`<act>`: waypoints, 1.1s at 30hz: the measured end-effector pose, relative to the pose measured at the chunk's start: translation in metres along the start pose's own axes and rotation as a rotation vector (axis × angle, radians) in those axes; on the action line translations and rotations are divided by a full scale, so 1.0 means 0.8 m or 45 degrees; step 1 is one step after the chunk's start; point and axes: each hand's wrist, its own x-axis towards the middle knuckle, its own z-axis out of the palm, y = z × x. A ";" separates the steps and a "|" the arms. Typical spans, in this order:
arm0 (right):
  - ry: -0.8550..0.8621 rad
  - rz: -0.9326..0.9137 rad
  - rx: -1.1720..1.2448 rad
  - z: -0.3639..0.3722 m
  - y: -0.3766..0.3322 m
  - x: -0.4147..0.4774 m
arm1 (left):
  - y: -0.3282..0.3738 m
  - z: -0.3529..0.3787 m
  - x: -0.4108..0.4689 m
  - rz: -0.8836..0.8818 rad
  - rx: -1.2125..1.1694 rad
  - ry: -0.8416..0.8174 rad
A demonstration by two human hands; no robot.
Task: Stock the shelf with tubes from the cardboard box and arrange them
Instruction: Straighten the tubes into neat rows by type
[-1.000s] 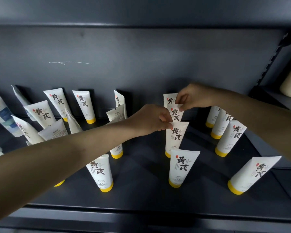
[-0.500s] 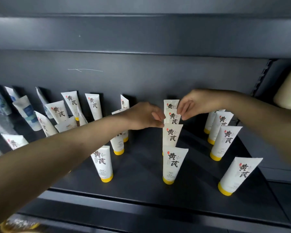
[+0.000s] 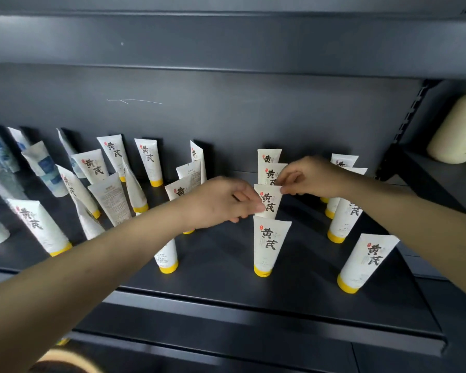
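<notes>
Several white tubes with yellow caps stand cap-down on a dark shelf (image 3: pixel 226 300). In the middle a straight row of tubes runs front to back. My left hand (image 3: pixel 221 203) pinches the left edge of the second tube (image 3: pixel 269 204) in that row. My right hand (image 3: pixel 307 176) pinches that tube's top right corner. The front tube (image 3: pixel 267 243) stands free just before it, and two more tubes (image 3: pixel 268 157) stand behind. The cardboard box is out of view.
More yellow-capped tubes (image 3: pixel 113 181) lean untidily at the left, beside blue-and-white tubes (image 3: pixel 45 168). Another row (image 3: pixel 345 219) and a tilted tube (image 3: pixel 366 262) stand at the right. A cream bottle (image 3: pixel 457 130) sits in the neighbouring bay. The upper shelf (image 3: pixel 226 36) hangs overhead.
Both hands moved forward from the third tube in the middle row to the second one. The camera view has pulled back and shifted slightly left.
</notes>
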 end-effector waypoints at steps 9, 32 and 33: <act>0.143 -0.034 -0.053 0.005 0.003 -0.005 | -0.023 0.029 -0.006 0.004 -0.015 0.022; 0.173 0.105 0.104 0.001 -0.002 -0.021 | -0.027 0.032 -0.001 0.084 -0.048 0.081; 0.180 0.116 0.110 0.000 -0.001 -0.022 | -0.025 0.033 0.000 0.084 -0.045 0.082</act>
